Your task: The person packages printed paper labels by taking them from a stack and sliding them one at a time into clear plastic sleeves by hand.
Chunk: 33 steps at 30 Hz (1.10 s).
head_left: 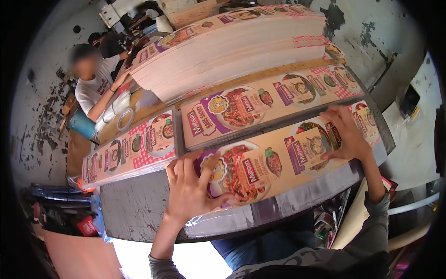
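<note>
Directly in front of me lies a stack of long printed cardboard strips point(290, 160), with pictures of food dishes and the word "Mahsuri". Clear plastic seems to cover its near side. My left hand point(188, 188) rests on the stack's left end, fingers spread and thumb along the near edge. Across the right part lies my right hand point(348, 137), its thumb and fingers wide apart over the top strip. Just behind is a second stack of similar strips point(260, 109). A third, lower stack point(132, 146) sits to the left.
A tall pile of cardboard strips point(232, 56) stands at the back of the dark worktable point(132, 204). Beyond its left end, a person point(95, 83) touches the pile. A tape roll point(125, 119) lies near there. Bottles point(323, 228) are below the table's right side.
</note>
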### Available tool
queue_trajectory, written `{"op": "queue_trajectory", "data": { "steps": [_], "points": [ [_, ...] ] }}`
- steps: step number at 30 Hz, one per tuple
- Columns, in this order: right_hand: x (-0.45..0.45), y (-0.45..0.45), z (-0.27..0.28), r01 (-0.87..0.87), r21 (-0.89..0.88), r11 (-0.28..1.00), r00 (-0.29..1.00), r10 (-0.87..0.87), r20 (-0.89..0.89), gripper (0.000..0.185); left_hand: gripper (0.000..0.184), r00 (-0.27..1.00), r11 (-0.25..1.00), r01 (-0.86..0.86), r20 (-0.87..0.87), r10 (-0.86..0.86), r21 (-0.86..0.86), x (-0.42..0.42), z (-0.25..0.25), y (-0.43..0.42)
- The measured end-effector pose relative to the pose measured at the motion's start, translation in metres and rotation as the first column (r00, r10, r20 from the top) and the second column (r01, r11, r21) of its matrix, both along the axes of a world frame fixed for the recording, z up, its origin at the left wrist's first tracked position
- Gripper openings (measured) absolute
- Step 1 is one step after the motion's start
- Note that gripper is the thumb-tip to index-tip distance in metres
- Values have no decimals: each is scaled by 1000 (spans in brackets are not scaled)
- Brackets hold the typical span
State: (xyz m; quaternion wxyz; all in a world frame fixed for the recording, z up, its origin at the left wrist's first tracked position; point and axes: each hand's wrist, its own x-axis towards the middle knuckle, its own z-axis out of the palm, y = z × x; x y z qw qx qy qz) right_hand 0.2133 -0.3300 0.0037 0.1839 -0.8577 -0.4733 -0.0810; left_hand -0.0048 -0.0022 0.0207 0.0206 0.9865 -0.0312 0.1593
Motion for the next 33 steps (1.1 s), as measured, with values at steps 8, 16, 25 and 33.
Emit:
{"op": "queue_trajectory", "data": {
  "steps": [8,16,25,33],
  "points": [
    [8,0,-4,-90,67,994,996,90,5,69,86,1000,998,4,-29,-6,-69,0,-12,4],
    [12,2,-6,-113,65,991,993,114,-6,61,60,999,995,52,4,-52,-86,1,-19,9],
    [-8,4,17,-31,-97,995,997,25,-69,71,51,1000,981,23,-16,-26,-191,-2,-16,15],
    [-33,22,7,32,-82,996,995,-39,-91,77,52,1000,986,1,-5,-2,-166,-5,-17,13]
  ]
}}
